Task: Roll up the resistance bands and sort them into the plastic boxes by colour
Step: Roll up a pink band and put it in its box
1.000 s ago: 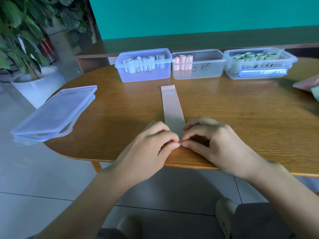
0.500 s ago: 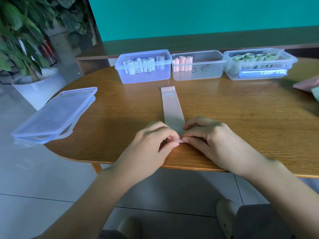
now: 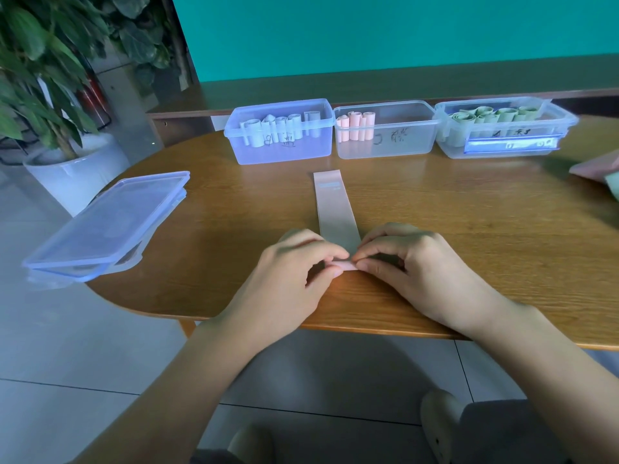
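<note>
A pink resistance band lies flat on the wooden table, running away from me. Its near end is curled into a small roll between my fingertips. My left hand pinches the roll from the left and my right hand pinches it from the right. At the back stand three plastic boxes: a bluish box with pale blue rolls, a clear middle box with pink rolls, and a right box with green rolls.
Stacked box lids lie at the table's left edge, overhanging it. More unrolled bands lie at the far right edge. A potted plant stands on the floor to the left.
The near end of the pink band has been curled up into a small roll between my fingertips; both hands stay in nearly the same place.
</note>
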Demonstrator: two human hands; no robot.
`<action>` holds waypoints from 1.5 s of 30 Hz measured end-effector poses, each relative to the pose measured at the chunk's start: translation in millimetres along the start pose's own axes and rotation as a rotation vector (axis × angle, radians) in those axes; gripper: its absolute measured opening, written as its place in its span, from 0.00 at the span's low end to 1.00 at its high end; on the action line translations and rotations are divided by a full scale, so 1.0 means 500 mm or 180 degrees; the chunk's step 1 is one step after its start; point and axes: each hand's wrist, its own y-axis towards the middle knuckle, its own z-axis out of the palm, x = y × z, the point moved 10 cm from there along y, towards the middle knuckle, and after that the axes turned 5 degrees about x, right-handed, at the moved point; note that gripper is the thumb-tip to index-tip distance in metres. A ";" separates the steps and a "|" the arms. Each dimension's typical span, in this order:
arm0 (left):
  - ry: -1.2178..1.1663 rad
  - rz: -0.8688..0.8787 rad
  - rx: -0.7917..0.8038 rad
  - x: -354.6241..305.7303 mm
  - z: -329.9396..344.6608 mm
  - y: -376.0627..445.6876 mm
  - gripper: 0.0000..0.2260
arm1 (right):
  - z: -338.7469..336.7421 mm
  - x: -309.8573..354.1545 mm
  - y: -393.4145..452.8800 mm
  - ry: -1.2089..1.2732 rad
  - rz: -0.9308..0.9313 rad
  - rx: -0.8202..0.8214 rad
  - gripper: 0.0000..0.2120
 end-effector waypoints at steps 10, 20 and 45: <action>0.0183 -0.0024 0.0164 0.021 0.016 0.015 0.10 | -0.005 0.012 -0.005 -0.0306 -0.0076 -0.0167 0.08; 0.0113 0.0061 0.0054 0.012 0.003 0.013 0.10 | 0.002 -0.009 0.006 -0.0406 0.0010 -0.0173 0.08; 0.0397 -0.0057 -0.0040 0.024 0.012 0.029 0.12 | 0.020 -0.018 0.018 -0.0421 0.0115 0.0113 0.14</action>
